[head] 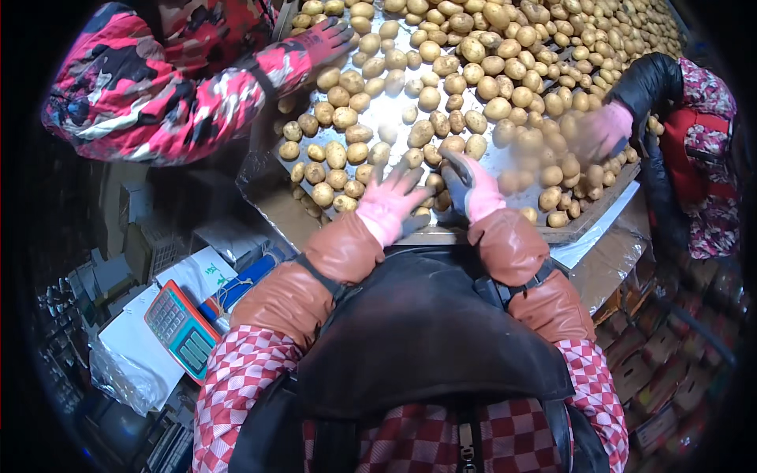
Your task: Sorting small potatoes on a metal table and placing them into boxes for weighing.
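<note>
Many pale brown potatoes (421,133) lie on a shiny metal sorting table (390,112) before me. My left hand (390,201), in a pink glove with grey fingers, is spread palm down over the potatoes near the front edge. Just right of it, my right hand (476,183) wears a matching glove and is turned on its side, its fingers extended beside a few potatoes. I see no potato gripped in either hand, though the undersides of both are hidden. Brown sleeve covers (343,245) wrap my forearms.
At the left, another person's gloved hand (322,42) rests among potatoes. A second person's gloved hand (606,130) is blurred over potatoes at the right. A wooden rim (603,213) edges the table. An orange-and-teal weighing scale display (183,331) stands at lower left by papers.
</note>
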A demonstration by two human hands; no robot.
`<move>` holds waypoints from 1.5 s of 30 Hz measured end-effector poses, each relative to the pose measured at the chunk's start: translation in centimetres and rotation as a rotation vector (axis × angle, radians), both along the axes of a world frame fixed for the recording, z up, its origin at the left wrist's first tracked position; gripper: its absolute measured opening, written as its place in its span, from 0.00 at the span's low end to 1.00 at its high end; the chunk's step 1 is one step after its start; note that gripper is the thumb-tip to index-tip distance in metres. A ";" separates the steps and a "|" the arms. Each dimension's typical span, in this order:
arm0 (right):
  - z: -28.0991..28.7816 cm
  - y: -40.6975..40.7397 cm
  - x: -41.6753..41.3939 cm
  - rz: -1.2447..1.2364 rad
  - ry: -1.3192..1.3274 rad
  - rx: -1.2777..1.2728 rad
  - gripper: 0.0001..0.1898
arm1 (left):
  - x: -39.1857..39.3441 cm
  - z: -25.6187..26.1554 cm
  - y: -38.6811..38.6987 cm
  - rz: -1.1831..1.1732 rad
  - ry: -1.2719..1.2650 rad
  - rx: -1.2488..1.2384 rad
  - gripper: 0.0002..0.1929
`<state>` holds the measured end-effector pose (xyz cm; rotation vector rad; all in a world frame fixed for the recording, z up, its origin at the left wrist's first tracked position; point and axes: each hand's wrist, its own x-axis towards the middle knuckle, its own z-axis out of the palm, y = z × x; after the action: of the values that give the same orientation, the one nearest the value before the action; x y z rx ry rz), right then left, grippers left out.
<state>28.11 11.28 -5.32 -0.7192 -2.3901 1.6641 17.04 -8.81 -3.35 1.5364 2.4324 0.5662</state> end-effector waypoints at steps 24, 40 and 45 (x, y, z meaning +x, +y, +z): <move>-0.8 3.5 3.2 0.083 0.086 0.461 0.20 | -6.1 -1.7 0.1 0.078 0.103 0.040 0.23; 1.3 -1.6 4.2 0.214 -0.150 -0.045 0.24 | -17.4 -2.8 4.3 0.645 0.057 -0.270 0.15; 3.4 -0.2 5.2 -0.061 -0.193 -0.595 0.19 | -18.8 -1.3 2.9 0.815 -0.104 -0.158 0.13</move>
<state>33.29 11.07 -1.89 -1.0619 -1.9410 2.4005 -1.72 -5.88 -4.62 0.3902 2.8639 0.5313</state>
